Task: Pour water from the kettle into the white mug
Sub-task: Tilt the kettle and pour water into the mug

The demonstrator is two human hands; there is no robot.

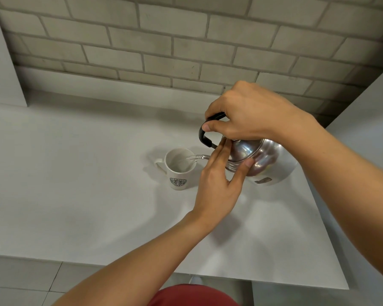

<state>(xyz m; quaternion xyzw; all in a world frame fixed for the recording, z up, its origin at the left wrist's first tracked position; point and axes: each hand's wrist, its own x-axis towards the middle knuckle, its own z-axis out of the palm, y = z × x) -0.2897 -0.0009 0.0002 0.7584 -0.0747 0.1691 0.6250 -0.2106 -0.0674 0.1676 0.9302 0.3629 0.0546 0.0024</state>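
Steel kettle tilted, spout over white mug. Right hand fingers clamped on black handle; left hand fingers spread, steadying lid. Likely heavy, slick metal; handle safest hold.

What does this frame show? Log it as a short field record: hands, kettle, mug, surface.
right hand: gripping the kettle's black handle
left hand: fingers against the kettle lid and body
kettle: shiny metal, tilted toward the mug
spout: over the mug's opening
white mug: upright, logo facing camera, handle on left
counter: white
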